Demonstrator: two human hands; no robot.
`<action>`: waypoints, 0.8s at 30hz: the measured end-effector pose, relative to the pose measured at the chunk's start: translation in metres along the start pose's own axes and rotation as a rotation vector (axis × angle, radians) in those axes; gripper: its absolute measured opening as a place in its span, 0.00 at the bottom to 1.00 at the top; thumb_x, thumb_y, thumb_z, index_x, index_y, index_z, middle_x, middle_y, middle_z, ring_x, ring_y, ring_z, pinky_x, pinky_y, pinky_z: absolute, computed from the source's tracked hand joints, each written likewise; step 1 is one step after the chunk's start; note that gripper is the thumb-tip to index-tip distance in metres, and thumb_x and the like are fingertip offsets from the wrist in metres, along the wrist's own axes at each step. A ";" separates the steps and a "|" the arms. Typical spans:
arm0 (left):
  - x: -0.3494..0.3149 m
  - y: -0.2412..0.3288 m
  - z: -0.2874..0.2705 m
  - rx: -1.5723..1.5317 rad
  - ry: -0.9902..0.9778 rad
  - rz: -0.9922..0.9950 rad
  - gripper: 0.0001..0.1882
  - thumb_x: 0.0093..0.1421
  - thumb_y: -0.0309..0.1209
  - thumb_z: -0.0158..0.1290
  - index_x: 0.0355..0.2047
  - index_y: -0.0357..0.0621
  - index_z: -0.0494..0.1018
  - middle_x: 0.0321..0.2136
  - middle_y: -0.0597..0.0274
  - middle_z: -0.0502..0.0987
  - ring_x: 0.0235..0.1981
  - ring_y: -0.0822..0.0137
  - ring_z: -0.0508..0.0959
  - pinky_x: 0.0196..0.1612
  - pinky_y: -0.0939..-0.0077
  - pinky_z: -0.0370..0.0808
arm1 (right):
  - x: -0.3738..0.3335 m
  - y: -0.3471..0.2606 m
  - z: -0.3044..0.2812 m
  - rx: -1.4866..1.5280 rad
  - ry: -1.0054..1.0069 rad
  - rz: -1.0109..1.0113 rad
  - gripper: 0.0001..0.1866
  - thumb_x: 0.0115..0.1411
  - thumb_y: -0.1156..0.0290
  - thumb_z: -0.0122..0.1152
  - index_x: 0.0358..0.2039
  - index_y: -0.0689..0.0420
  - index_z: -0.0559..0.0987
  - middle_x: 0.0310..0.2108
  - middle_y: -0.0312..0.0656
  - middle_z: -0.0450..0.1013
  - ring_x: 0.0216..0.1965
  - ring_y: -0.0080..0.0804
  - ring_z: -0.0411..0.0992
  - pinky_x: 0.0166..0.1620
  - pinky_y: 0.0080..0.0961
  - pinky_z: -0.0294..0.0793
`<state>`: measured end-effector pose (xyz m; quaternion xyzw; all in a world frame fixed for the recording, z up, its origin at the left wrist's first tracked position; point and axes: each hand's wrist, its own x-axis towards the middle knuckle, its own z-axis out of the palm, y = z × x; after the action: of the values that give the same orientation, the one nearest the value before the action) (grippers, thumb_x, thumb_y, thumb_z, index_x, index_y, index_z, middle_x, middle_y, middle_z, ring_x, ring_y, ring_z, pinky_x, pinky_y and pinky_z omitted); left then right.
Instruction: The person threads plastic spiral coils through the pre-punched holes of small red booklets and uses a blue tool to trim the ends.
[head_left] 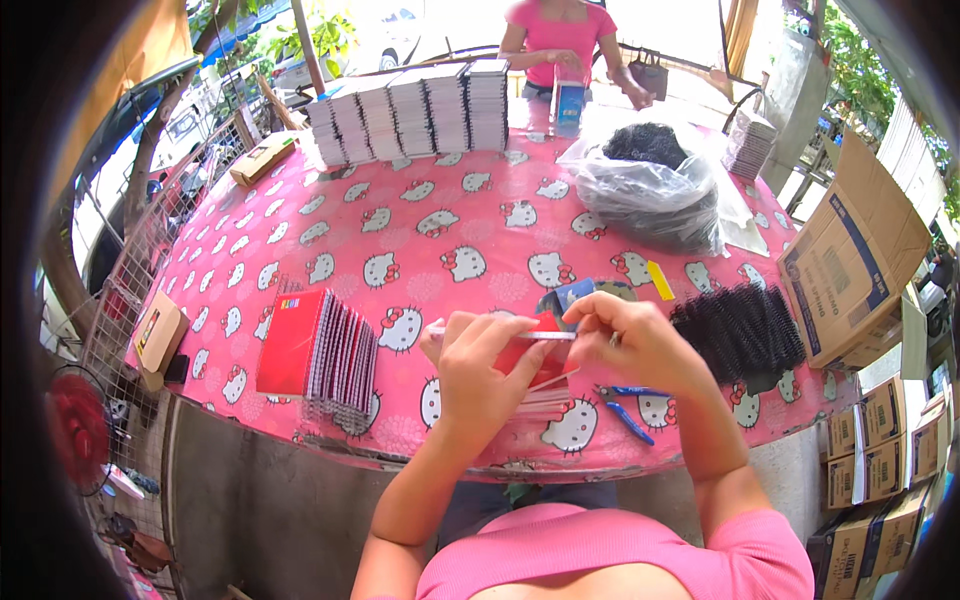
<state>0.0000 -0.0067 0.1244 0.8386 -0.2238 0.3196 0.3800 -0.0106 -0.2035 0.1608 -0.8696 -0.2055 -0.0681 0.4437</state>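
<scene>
My left hand (481, 365) grips a thin notebook (500, 333) with a white page edge, held up over the near part of the table. At its right end my right hand (630, 335) is closed, fingertips pinched together; what lies between them is too small to tell. Red covers (550, 372) and loose pages show beneath my hands. Blue-handled pliers (630, 414) lie just below my right hand. To the right is a pile of black spiral binding coils (740, 335). A stack of red spiral notebooks (315, 350) stands left of my left hand.
A pink patterned cloth (400, 270) covers the table. Tall notebook stacks (410, 115) stand at the back. A plastic bag of black coils (650, 195) sits back right, an open carton (845, 265) at the right edge. Across the table, a person (562, 45) handles a blue-fronted stack (570, 102).
</scene>
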 end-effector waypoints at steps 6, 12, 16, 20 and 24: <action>-0.006 0.000 -0.006 0.002 -0.015 -0.011 0.11 0.43 0.30 0.68 0.29 0.49 0.80 0.27 0.69 0.80 0.34 0.68 0.75 0.44 0.71 0.62 | -0.007 -0.003 0.012 -0.223 0.135 -0.222 0.10 0.56 0.69 0.62 0.37 0.57 0.74 0.28 0.42 0.71 0.30 0.40 0.74 0.29 0.34 0.73; -0.003 0.007 -0.003 0.020 -0.034 -0.014 0.12 0.42 0.29 0.67 0.29 0.48 0.80 0.28 0.68 0.80 0.33 0.67 0.74 0.43 0.71 0.65 | -0.009 -0.003 0.014 -0.365 0.216 -0.296 0.07 0.55 0.68 0.63 0.33 0.54 0.76 0.27 0.39 0.71 0.27 0.41 0.74 0.27 0.33 0.73; -0.004 0.006 -0.004 -0.005 -0.028 -0.030 0.14 0.41 0.29 0.67 0.32 0.47 0.80 0.27 0.67 0.79 0.33 0.67 0.73 0.41 0.72 0.66 | -0.009 -0.004 0.019 -0.366 0.258 -0.301 0.09 0.55 0.67 0.63 0.33 0.55 0.75 0.31 0.39 0.71 0.29 0.41 0.73 0.27 0.33 0.73; -0.005 0.004 -0.004 -0.020 -0.032 -0.034 0.16 0.41 0.28 0.68 0.33 0.47 0.80 0.27 0.68 0.78 0.33 0.67 0.73 0.40 0.72 0.67 | -0.006 -0.009 0.023 -0.399 0.236 -0.249 0.10 0.56 0.65 0.63 0.34 0.56 0.74 0.27 0.38 0.71 0.31 0.40 0.74 0.29 0.32 0.74; -0.005 0.002 -0.008 -0.042 -0.012 0.004 0.15 0.41 0.29 0.68 0.32 0.46 0.80 0.26 0.68 0.78 0.34 0.66 0.72 0.41 0.71 0.68 | 0.007 0.013 -0.018 -0.353 0.004 -0.303 0.16 0.54 0.62 0.64 0.41 0.55 0.76 0.34 0.40 0.75 0.37 0.39 0.76 0.34 0.31 0.75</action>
<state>-0.0073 -0.0014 0.1260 0.8319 -0.2346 0.3104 0.3956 0.0022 -0.2228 0.1644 -0.8929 -0.3175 -0.1706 0.2699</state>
